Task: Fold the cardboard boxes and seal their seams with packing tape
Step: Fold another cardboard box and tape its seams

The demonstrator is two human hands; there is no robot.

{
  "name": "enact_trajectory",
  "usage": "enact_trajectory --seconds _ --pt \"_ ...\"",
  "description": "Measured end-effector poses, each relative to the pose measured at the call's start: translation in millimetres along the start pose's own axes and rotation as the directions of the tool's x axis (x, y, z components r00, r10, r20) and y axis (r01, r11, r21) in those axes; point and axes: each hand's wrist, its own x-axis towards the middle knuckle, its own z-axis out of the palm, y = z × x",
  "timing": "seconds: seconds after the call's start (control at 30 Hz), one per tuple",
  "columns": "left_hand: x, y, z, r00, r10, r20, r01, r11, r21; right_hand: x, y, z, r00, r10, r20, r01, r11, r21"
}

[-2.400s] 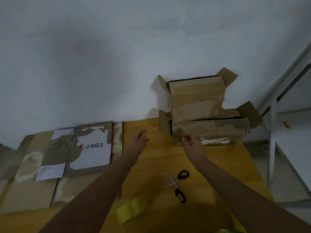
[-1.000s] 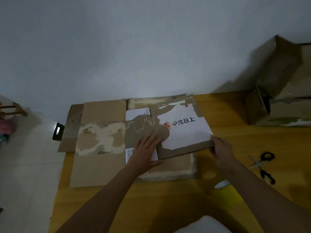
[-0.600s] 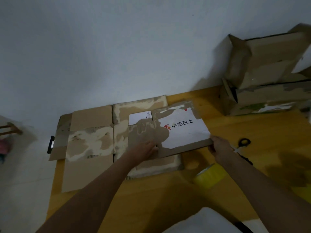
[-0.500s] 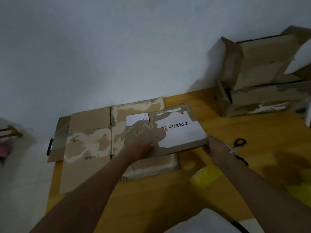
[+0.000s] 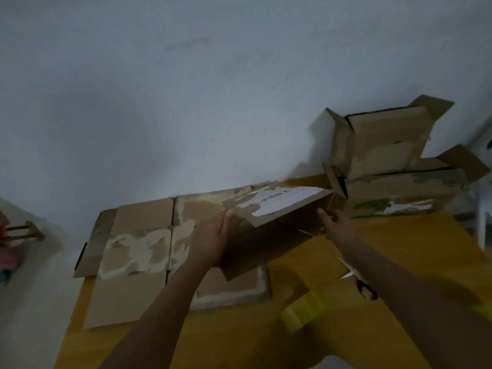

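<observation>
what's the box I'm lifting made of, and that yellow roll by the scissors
Lifted box: brown corrugated cardboard, matte, by its torn pale patches; a white printed label on top. Tape roll: apparently glossy translucent yellow plastic packing tape. Scissors: pale metal-looking blades, dark handles that look like plastic.

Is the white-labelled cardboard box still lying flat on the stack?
No. The white-labelled cardboard box is lifted and tilted, between both hands.

White label [image 5: 279,199] on top face of lifted cardboard box [image 5: 269,230]: short row of dark characters after small red mark, too blurred and too tilted for reading. Flat cardboard [image 5: 133,249] on table: small dark printed lines near lower edge, not readable. Folded boxes [image 5: 394,166] at right: no readable text.
</observation>
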Motion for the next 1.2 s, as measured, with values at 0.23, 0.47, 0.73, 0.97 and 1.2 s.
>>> enact_trajectory --seconds 0.23,0.47,0.73,0.97,1.2 --pt "19 19 -46 0.931 -0.312 -0.188 0.245 0.918 -0.311 15 -71 -36 0.936 -0.305 0.174 0.351 0.786 -0.509" --pt "31 7 -23 0.909 -0.408 -0.087 0.384 0.900 -0.205 14 -90 -24 0.928 -0.051 0.369 0.325 0.593 -0.737" --pt "36 5 -15 0.973 -0.206 0.107 0.216 0.972 -0.093 28 -74 -14 0.977 -0.068 0.203 0.200 0.621 -0.758" --pt "50 -12 -11 0.922 -0.385 -0.042 0.383 0.922 -0.050 31 -80 21 0.950 -0.077 0.302 0.298 0.507 -0.809" --pt "74 20 17 0.966 -0.233 0.110 0.226 0.971 0.075 66 -71 -9 0.992 0.010 0.125 0.091 0.628 -0.773"
